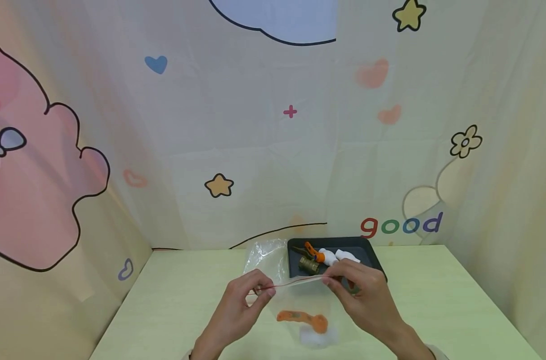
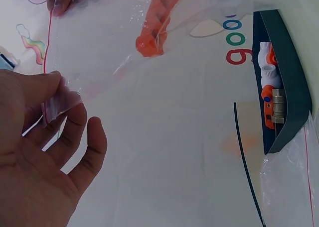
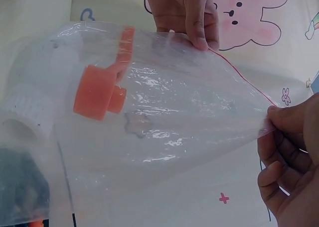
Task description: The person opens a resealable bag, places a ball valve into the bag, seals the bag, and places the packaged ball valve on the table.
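Observation:
A clear zip bag (image 3: 169, 127) with a red seal line hangs between both hands, its top edge stretched across. My left hand (image 1: 243, 305) pinches one end of that edge between thumb and fingers. At the other end, my right hand (image 1: 372, 300) pinches the edge the same way. Low inside the bag lies a white plastic valve (image 1: 315, 337) with an orange lever handle (image 1: 319, 323). Through the film in the right wrist view, the orange handle (image 3: 92, 92) shows clearly, while the white body (image 3: 30, 107) looks hazy. Whether the seal is fully closed I cannot tell.
Behind the hands, a black tray (image 1: 375, 257) holds white plastic fittings (image 1: 346, 255), an orange-handled piece (image 1: 315, 252) and a brass-coloured fitting (image 1: 308, 265). Another clear bag (image 1: 266, 255) lies left of the tray on the pale table (image 1: 183, 290). A printed curtain (image 1: 264, 125) stands behind.

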Tool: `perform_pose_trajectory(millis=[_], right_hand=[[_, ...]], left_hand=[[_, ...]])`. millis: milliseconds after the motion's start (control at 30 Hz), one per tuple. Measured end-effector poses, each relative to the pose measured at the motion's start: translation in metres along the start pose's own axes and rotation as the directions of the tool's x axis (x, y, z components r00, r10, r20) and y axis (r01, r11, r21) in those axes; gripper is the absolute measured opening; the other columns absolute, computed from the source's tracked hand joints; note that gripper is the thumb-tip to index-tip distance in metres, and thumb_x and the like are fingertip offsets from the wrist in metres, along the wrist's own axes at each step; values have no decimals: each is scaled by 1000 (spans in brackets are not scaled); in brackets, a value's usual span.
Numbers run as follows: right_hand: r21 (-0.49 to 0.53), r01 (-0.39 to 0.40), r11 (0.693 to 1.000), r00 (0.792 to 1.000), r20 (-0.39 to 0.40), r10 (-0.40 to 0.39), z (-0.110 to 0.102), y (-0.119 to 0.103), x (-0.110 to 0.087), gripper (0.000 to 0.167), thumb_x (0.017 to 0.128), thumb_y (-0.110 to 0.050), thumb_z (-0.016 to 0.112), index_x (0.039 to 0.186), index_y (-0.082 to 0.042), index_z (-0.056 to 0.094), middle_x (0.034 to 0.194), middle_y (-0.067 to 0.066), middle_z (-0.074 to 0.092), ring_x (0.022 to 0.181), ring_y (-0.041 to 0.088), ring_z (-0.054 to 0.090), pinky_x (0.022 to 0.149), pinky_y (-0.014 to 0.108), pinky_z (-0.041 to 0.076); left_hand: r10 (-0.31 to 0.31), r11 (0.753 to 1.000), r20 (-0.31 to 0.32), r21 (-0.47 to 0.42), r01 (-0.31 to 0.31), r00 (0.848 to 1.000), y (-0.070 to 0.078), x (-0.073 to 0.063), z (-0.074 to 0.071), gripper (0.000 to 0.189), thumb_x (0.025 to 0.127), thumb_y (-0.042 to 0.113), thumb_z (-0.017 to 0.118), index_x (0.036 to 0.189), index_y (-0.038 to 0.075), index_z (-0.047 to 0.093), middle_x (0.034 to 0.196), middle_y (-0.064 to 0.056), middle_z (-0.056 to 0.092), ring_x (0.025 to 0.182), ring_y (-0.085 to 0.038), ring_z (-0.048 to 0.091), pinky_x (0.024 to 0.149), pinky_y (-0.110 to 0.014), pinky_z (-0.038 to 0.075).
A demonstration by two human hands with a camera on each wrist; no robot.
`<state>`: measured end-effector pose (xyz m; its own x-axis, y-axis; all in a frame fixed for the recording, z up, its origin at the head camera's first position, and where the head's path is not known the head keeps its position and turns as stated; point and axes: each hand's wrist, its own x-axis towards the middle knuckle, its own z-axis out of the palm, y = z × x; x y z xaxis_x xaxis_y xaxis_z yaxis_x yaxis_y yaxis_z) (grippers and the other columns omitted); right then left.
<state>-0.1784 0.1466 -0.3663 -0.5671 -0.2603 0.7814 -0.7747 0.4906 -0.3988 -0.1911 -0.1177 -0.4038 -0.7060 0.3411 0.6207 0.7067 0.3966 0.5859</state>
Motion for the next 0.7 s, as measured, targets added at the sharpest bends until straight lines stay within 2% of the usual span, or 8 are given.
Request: perform_pose_trajectory(millis=[100,333,467,567,633,700], right_hand=[[-6,-8,1000,1000,6,8,0,-1,0,28,77,2,79,89,-22,71,83,-12,67,69,-1,50,56,10,39],[14,46,999,998,-49,-45,-1,1,1,33,73,8,79,89,-19,71,82,-5,68,67,2,50,54,10,37],[5,32,999,998,-55,-31,-2,2,0,32,73,7,80,89,-19,71,82,-6,68,67,2,50,54,10,37],[0,21,1000,998,-56,-21,-3,1,0,32,73,7,80,89,-20,71,82,-6,68,67,2,51,54,11,37],[-4,15,1000,998,-56,-15,-3,1,-1,33,73,7,80,89,-20,71,82,-7,68,68,2,51,55,11,38],[2,16,1000,998,-58,-16,-3,1,-1,33,73,7,80,89,-20,71,82,-6,68,68,2,51,54,11,38]], left_hand=[[-4,1000,2,3,4,1000,-1,0,0,9,94,16,67,92,25,65,84,13,62,78,-1,57,68,-23,53],[-81,996,19,-21,81,997,-4,-4,-3,6,92,25,69,96,27,65,86,16,63,80,0,58,73,-27,54],[-90,996,18,-23,90,996,-5,-4,-5,6,93,22,68,96,26,65,86,14,64,79,-1,59,72,-25,55],[-126,992,28,-24,126,992,-4,-4,-7,0,95,25,66,95,25,66,87,14,65,78,-1,60,69,-23,54],[-155,988,35,-20,155,987,-3,-4,-8,3,96,28,65,94,25,66,86,14,65,77,-1,60,66,-22,53],[-152,988,30,-8,152,988,-3,-4,-8,6,96,29,64,94,23,66,85,15,64,76,0,59,65,-21,52]])
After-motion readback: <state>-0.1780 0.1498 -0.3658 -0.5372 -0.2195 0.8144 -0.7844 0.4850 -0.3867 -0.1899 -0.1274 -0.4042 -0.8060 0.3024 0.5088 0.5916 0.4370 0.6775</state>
